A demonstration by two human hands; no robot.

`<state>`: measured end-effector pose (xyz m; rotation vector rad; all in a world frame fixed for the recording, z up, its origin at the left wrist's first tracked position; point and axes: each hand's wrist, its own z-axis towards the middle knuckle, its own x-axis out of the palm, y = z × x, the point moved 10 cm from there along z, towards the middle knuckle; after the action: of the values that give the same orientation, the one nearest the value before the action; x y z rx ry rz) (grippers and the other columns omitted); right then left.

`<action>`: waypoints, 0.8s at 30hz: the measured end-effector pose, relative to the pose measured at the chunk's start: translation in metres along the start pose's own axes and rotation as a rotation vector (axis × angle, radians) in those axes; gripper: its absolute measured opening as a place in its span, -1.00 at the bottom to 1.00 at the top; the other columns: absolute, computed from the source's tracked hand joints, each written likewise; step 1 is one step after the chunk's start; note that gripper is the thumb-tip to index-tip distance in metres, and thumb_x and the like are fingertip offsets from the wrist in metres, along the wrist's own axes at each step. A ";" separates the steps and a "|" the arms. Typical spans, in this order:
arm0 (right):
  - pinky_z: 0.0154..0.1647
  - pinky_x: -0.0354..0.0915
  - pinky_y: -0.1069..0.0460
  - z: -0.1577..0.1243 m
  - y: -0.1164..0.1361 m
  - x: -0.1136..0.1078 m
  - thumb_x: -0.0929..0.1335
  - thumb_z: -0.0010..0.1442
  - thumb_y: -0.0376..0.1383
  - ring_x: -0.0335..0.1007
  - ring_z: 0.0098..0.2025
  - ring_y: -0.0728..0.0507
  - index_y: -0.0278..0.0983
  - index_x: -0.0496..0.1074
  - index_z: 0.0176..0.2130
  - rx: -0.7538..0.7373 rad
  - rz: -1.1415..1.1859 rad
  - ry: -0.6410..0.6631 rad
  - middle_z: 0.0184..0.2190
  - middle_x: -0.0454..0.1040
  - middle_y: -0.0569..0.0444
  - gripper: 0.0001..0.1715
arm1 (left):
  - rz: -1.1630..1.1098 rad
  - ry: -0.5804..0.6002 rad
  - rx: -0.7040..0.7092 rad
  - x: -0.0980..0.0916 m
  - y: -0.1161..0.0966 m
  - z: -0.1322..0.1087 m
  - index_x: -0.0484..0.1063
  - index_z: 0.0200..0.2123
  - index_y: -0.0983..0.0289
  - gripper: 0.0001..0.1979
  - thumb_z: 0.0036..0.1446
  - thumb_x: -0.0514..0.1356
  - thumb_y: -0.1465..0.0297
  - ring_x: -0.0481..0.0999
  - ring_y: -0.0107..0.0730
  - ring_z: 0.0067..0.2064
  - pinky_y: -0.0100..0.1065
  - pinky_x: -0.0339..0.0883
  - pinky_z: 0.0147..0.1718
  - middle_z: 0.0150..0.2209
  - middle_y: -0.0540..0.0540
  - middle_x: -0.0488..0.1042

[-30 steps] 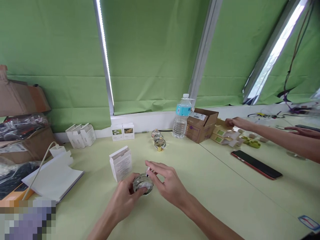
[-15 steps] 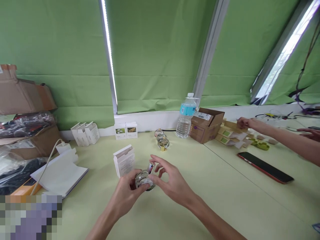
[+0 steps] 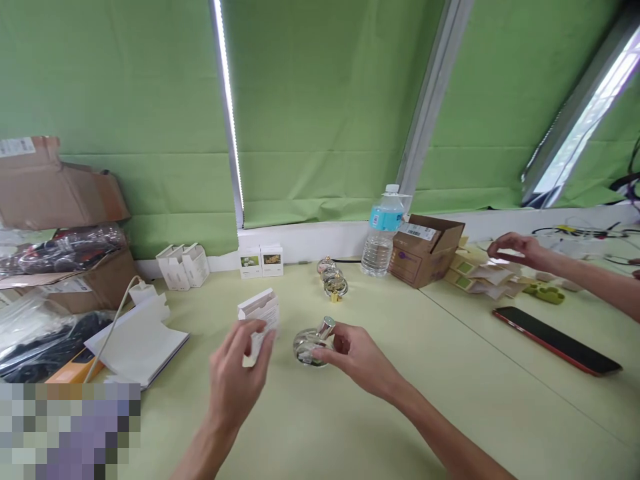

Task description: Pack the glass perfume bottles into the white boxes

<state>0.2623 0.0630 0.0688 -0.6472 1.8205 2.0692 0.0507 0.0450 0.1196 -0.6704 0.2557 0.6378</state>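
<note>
I see the white box (image 3: 267, 312) standing on the worktop (image 3: 345, 427), long axis upright, just beyond my left hand (image 3: 235, 370), the nearer one; its fingers are parted, and I cannot tell whether they touch. My right hand (image 3: 367, 363) grips the glass bottle (image 3: 305, 347), right of the box, its silver cap (image 3: 327, 326) tilted rightward.

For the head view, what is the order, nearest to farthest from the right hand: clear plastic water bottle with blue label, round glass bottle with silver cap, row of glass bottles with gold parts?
1. Silver-capped bottle: touching the right hand, leftward.
2. Glass-bottle row: behind, slightly left.
3. Water bottle: farthest back, slightly right.
</note>
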 end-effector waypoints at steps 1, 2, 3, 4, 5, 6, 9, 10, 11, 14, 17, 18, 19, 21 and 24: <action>-0.55 -0.02 0.10 0.001 -0.004 -0.004 0.41 0.09 -0.01 0.06 -0.54 0.00 -0.28 0.46 -0.30 0.019 -0.010 -0.028 -0.60 0.16 0.24 -0.62 | 0.082 -0.096 0.065 -0.013 -0.004 0.003 0.40 -0.17 0.18 -0.85 0.15 0.23 0.37 0.43 -0.40 -0.31 -0.33 0.34 -0.25 -0.23 0.06 0.48; -0.55 -0.02 0.10 0.002 -0.007 -0.007 0.41 0.09 0.00 0.06 -0.54 0.00 -0.28 0.46 -0.29 0.033 -0.013 -0.049 -0.59 0.16 0.24 -0.61 | 0.154 -0.150 0.109 -0.021 -0.005 0.005 0.40 -0.16 0.18 -0.82 0.14 0.24 0.38 0.46 -0.31 -0.19 -0.27 0.33 -0.14 -0.16 0.09 0.48; -0.55 -0.02 0.09 0.003 -0.009 -0.010 0.41 0.09 0.01 0.06 -0.54 0.00 -0.28 0.46 -0.29 0.042 -0.014 -0.065 -0.59 0.16 0.24 -0.60 | 0.208 -0.160 0.121 -0.023 -0.003 0.007 0.40 -0.13 0.18 -0.78 0.13 0.25 0.37 0.44 -0.23 -0.08 -0.20 0.32 -0.07 -0.08 0.13 0.46; -0.55 -0.02 0.09 0.003 -0.010 -0.011 0.41 0.09 0.01 0.06 -0.54 0.00 -0.28 0.46 -0.29 0.045 -0.013 -0.076 -0.59 0.16 0.24 -0.59 | 0.243 -0.134 0.106 -0.022 0.002 0.010 0.39 -0.10 0.18 -0.75 0.13 0.25 0.35 0.42 -0.17 0.01 -0.16 0.30 -0.02 0.00 0.15 0.42; -0.55 -0.02 0.09 0.003 -0.010 -0.012 0.40 0.09 0.01 0.06 -0.54 0.00 -0.28 0.46 -0.29 0.045 -0.013 -0.083 -0.59 0.16 0.24 -0.59 | 0.258 -0.081 0.070 -0.018 0.010 0.012 0.37 -0.07 0.16 -0.74 0.15 0.23 0.33 0.39 -0.13 0.06 -0.13 0.30 0.00 0.09 0.16 0.37; -0.55 -0.01 0.09 0.003 -0.010 -0.013 0.40 0.10 0.01 0.06 -0.54 0.01 -0.28 0.46 -0.29 0.043 -0.012 -0.085 -0.59 0.16 0.24 -0.59 | 0.257 -0.014 0.025 -0.012 0.019 0.013 0.36 -0.04 0.15 -0.73 0.18 0.21 0.31 0.37 -0.12 0.10 -0.12 0.31 0.01 0.15 0.16 0.31; -0.54 0.00 0.09 0.002 -0.008 -0.014 0.40 0.11 0.03 0.06 -0.54 0.01 -0.28 0.46 -0.29 0.032 -0.013 -0.097 -0.60 0.16 0.24 -0.58 | 0.207 0.155 -0.071 0.005 0.040 0.011 0.33 0.01 0.09 -0.74 0.24 0.13 0.31 0.33 -0.14 0.17 -0.13 0.36 0.00 0.25 0.10 0.21; -0.54 0.01 0.09 0.002 -0.007 -0.014 0.40 0.10 0.04 0.06 -0.54 0.01 -0.28 0.46 -0.30 0.026 -0.014 -0.104 -0.59 0.17 0.23 -0.57 | 0.181 0.184 -0.084 0.008 0.044 0.010 0.32 0.01 0.08 -0.74 0.25 0.11 0.31 0.33 -0.16 0.18 -0.15 0.38 -0.02 0.25 0.09 0.20; -0.54 0.02 0.09 0.001 -0.006 -0.015 0.40 0.10 0.05 0.07 -0.54 0.01 -0.28 0.45 -0.31 0.018 -0.014 -0.112 -0.59 0.18 0.23 -0.56 | 0.156 0.201 -0.086 0.011 0.046 0.009 0.32 0.01 0.07 -0.76 0.26 0.10 0.32 0.35 -0.17 0.17 -0.17 0.41 -0.04 0.25 0.08 0.20; -0.53 0.08 0.08 -0.002 0.001 -0.019 0.41 0.10 0.04 0.12 -0.52 0.00 -0.29 0.44 -0.34 -0.039 0.001 -0.160 -0.58 0.22 0.21 -0.57 | 0.120 0.225 -0.025 0.017 0.041 0.007 0.35 -0.07 0.09 -0.83 0.28 0.07 0.35 0.43 -0.24 0.08 -0.24 0.44 -0.11 0.23 0.07 0.22; -0.46 0.20 0.06 -0.007 0.015 -0.024 0.41 0.14 -0.01 0.23 -0.46 -0.04 -0.28 0.46 -0.27 -0.153 0.066 -0.191 -0.49 0.36 0.14 -0.62 | 0.125 0.257 0.102 0.025 0.024 0.001 0.37 -0.14 0.12 -0.87 0.30 0.06 0.40 0.48 -0.29 0.01 -0.27 0.45 -0.15 0.22 0.09 0.23; -0.41 0.25 0.05 -0.009 0.020 -0.025 0.41 0.15 -0.04 0.29 -0.41 -0.06 -0.27 0.47 -0.22 -0.194 0.102 -0.190 -0.42 0.42 0.10 -0.64 | 0.124 0.275 0.139 0.029 0.018 -0.002 0.37 -0.16 0.13 -0.86 0.30 0.04 0.42 0.49 -0.30 0.00 -0.29 0.46 -0.17 0.23 0.10 0.23; -0.36 0.29 0.03 -0.012 0.026 -0.025 0.41 0.16 -0.07 0.33 -0.36 -0.09 -0.26 0.47 -0.17 -0.232 0.141 -0.186 -0.34 0.47 0.06 -0.65 | 0.124 0.297 0.170 0.033 0.013 -0.006 0.37 -0.16 0.14 -0.85 0.30 0.03 0.44 0.49 -0.30 0.00 -0.31 0.46 -0.18 0.24 0.11 0.22; -0.27 0.35 0.01 -0.018 0.034 -0.025 0.41 0.17 -0.12 0.39 -0.26 -0.13 -0.22 0.46 -0.10 -0.293 0.210 -0.175 -0.21 0.50 0.02 -0.67 | 0.123 0.342 0.219 0.040 0.004 -0.012 0.38 -0.14 0.13 -0.81 0.30 0.01 0.47 0.47 -0.27 0.05 -0.32 0.47 -0.17 0.25 0.13 0.19; -0.15 0.38 0.00 -0.025 0.045 -0.021 0.41 0.19 -0.19 0.41 -0.15 -0.15 -0.16 0.44 -0.06 -0.361 0.251 -0.136 -0.13 0.50 0.03 -0.69 | 0.111 0.386 0.279 0.045 -0.010 -0.019 0.36 -0.05 0.12 -0.73 0.28 0.00 0.52 0.43 -0.22 0.11 -0.28 0.46 -0.11 0.26 0.16 0.17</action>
<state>0.2607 0.0329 0.1160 -0.3616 1.5317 2.5719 0.0918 0.0474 0.0911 -0.5078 0.7307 0.5612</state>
